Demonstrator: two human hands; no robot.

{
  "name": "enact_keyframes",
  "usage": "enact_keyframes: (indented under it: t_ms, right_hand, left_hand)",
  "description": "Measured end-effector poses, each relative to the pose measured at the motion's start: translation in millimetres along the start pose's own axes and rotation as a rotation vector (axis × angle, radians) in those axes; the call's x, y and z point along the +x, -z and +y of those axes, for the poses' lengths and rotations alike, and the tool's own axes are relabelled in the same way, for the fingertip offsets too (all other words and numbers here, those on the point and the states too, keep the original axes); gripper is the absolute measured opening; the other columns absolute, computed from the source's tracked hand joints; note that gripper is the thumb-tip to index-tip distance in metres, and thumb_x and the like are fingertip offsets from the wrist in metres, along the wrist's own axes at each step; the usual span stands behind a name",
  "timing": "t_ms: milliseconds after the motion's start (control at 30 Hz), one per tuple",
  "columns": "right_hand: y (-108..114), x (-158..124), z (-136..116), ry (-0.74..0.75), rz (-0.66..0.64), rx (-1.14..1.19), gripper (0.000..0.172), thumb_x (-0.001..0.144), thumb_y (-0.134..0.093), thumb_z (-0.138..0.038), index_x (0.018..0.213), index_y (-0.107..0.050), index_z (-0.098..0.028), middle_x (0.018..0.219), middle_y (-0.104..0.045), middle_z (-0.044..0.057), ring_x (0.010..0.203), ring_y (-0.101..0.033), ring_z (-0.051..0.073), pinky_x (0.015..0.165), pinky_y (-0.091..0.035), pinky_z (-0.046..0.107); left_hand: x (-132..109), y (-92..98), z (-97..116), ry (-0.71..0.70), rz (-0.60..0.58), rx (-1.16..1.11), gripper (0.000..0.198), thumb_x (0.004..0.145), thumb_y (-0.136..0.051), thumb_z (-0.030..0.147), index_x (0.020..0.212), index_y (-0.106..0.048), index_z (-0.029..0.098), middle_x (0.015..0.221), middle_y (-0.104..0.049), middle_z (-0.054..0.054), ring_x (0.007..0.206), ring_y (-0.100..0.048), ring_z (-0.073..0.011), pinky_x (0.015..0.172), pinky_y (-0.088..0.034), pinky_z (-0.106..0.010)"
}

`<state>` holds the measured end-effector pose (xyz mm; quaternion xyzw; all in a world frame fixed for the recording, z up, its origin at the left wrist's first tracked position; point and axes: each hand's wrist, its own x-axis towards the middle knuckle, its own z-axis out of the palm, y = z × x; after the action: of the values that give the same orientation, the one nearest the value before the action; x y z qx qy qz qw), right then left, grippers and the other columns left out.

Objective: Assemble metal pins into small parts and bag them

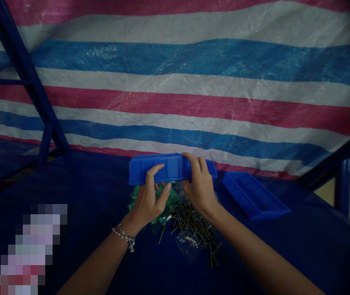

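A blue plastic bin is tipped up above the pile, one of its ribbed sides facing me. My right hand grips it near its right end, fingers over the top edge and thumb at the lower edge. In front of the bin's left half is my left hand, its index finger and thumb spread apart; whether it touches the bin I cannot tell. Below lie many thin dark metal rods, perhaps long screws or drill bits. Green plastic packets are partly hidden behind my left hand.
A second blue bin rests on the dark blue table at the right. A small clear bag with small pieces lies before the rods. Behind hangs a striped tarp, with blue frame posts at the left. A pixelated patch covers the lower left.
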<state>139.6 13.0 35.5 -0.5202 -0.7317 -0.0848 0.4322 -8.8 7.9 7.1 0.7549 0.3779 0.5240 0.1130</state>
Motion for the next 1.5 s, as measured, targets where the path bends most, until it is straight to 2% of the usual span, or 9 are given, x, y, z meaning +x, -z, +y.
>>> enact_keyframes:
  t_ms: [367, 567, 800, 933, 1067, 1200, 1333, 1400, 1500]
  right_hand:
    - [-69.2, 77.5, 15.0, -0.362, -0.184, 0.029, 0.043, 0.07, -0.039, -0.008, 0.112, -0.049, -0.008, 0.099, -0.06, 0.014, 0.093, -0.056, 0.021, 0.082, -0.04, 0.031]
    - [-91.7, 89.1, 38.8, -0.448, -0.281, -0.006, 0.03, 0.074, -0.042, -0.011, 0.093, -0.064, -0.015, 0.096, -0.065, 0.01, 0.096, -0.057, 0.02, 0.082, -0.04, 0.027]
    - [-103.2, 97.9, 52.4, -0.49, -0.347, -0.045, 0.034, 0.076, -0.048, -0.021, 0.109, -0.057, -0.019, 0.107, -0.06, 0.01, 0.099, -0.055, 0.022, 0.081, -0.042, 0.03]
    - [-104.1, 99.6, 49.1, -0.447, -0.363, -0.039, 0.04, 0.078, -0.049, -0.022, 0.118, -0.05, -0.019, 0.107, -0.06, 0.01, 0.101, -0.054, 0.022, 0.082, -0.041, 0.031]
    - [-96.6, 100.5, 42.0, -0.368, -0.386, -0.012, 0.042, 0.077, -0.049, -0.021, 0.119, -0.048, -0.017, 0.107, -0.06, 0.01, 0.099, -0.055, 0.021, 0.083, -0.041, 0.031]
    - [-67.2, 89.2, 31.7, -0.25, -0.421, 0.044, 0.028, 0.076, -0.051, -0.022, 0.103, -0.06, -0.019, 0.101, -0.062, 0.007, 0.092, -0.057, 0.018, 0.081, -0.042, 0.03]
    - [-18.2, 49.1, 28.5, -0.122, -0.452, 0.123, 0.02, 0.077, -0.051, -0.02, 0.093, -0.062, -0.021, 0.088, -0.065, 0.001, 0.079, -0.059, 0.013, 0.075, -0.044, 0.025]
    - [4.5, 21.6, 34.4, -0.006, -0.377, 0.216, 0.018, 0.078, -0.049, -0.02, 0.089, -0.063, -0.02, 0.086, -0.064, 0.003, 0.075, -0.058, 0.013, 0.073, -0.044, 0.027]
    - [26.1, -16.7, 51.5, -0.036, -0.261, 0.187, 0.016, 0.079, -0.047, -0.022, 0.083, -0.062, -0.019, 0.08, -0.063, 0.003, 0.071, -0.056, 0.014, 0.069, -0.044, 0.029]
  left_hand:
    - [20.4, 12.6, -37.6, 0.152, 0.192, 0.151, 0.052, 0.079, -0.044, 0.014, 0.125, -0.021, 0.018, 0.111, -0.05, -0.011, 0.074, -0.054, -0.0129, 0.069, -0.046, -0.03]
    - [18.3, 11.5, -56.3, 0.225, 0.132, 0.363, 0.041, 0.077, -0.045, 0.012, 0.117, -0.035, 0.012, 0.109, -0.049, -0.014, 0.092, -0.052, -0.0207, 0.083, -0.043, -0.038]
    - [11.7, 9.8, -68.1, 0.363, -0.128, 0.55, 0.036, 0.083, -0.04, 0.025, 0.116, -0.039, 0.012, 0.111, -0.052, -0.014, 0.106, -0.045, -0.0298, 0.082, -0.04, -0.049]
    - [10.0, 8.1, -69.8, 0.323, -0.146, 0.534, 0.037, 0.083, -0.039, 0.027, 0.118, -0.038, 0.012, 0.117, -0.048, -0.015, 0.11, -0.042, -0.028, 0.086, -0.038, -0.047]
    - [11.6, 6.9, -67.3, 0.276, -0.079, 0.494, 0.037, 0.082, -0.04, 0.024, 0.117, -0.037, 0.012, 0.124, -0.042, -0.014, 0.115, -0.04, -0.025, 0.088, -0.039, -0.042]
    - [11.7, 5.8, -65.6, 0.271, -0.167, 0.479, 0.031, 0.083, -0.038, 0.026, 0.111, -0.044, 0.015, 0.12, -0.046, -0.011, 0.111, -0.045, -0.024, 0.087, -0.04, -0.041]
    - [8.7, 3.1, -67.0, 0.292, -0.291, 0.496, 0.034, 0.085, -0.034, 0.033, 0.112, -0.047, 0.017, 0.118, -0.05, -0.01, 0.108, -0.047, -0.0246, 0.087, -0.039, -0.043]
    - [7.2, 1.3, -67.3, 0.303, -0.363, 0.49, 0.035, 0.086, -0.031, 0.035, 0.11, -0.049, 0.018, 0.116, -0.053, -0.009, 0.107, -0.049, -0.0245, 0.086, -0.039, -0.043]
    - [5.5, -1.2, -65.4, 0.274, -0.436, 0.468, 0.036, 0.087, -0.027, 0.036, 0.104, -0.055, 0.019, 0.11, -0.058, -0.006, 0.104, -0.051, -0.0219, 0.087, -0.04, -0.04]
